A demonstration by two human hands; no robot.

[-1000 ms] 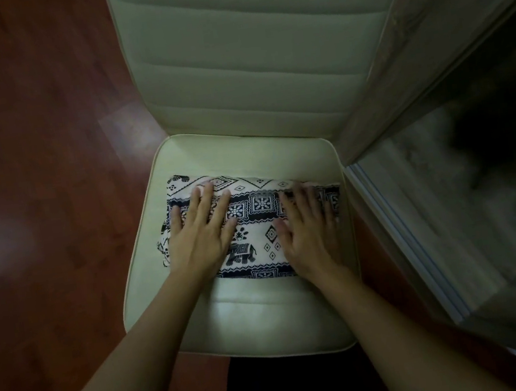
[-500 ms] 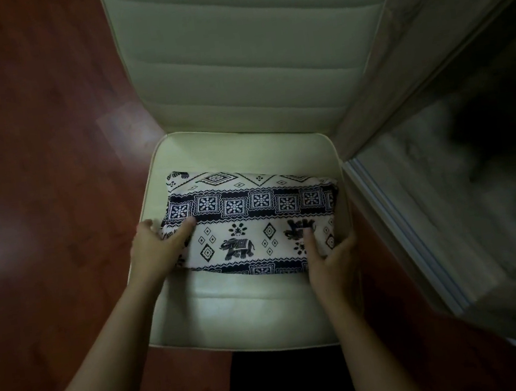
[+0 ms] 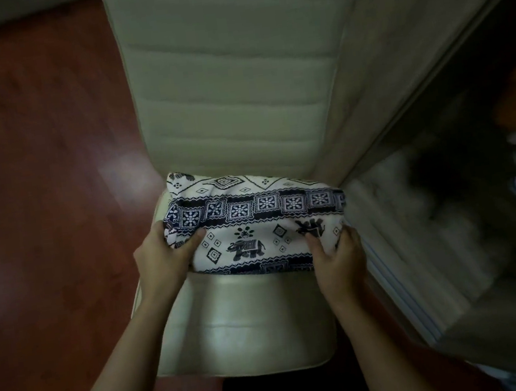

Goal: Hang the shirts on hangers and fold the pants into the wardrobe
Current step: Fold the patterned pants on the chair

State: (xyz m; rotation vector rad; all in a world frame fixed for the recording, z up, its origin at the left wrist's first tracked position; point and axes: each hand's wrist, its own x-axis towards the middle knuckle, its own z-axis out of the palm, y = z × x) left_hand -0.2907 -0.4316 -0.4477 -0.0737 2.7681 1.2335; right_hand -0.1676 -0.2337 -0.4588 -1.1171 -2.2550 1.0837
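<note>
We have the patterned pants (image 3: 254, 228) folded, our left hand (image 3: 164, 265) and right hand (image 3: 339, 257) each gripping an end at the chair seat (image 3: 243, 320), perhaps just lifted. Shelving them in the wardrobe (image 3: 432, 222) remains.

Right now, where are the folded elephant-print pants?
Centre of the head view: pants held between left hand and right hand, over the cream chair seat.

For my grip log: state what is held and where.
The folded patterned pants: left hand grips their left end, right hand their right end, thumbs on top.
</note>
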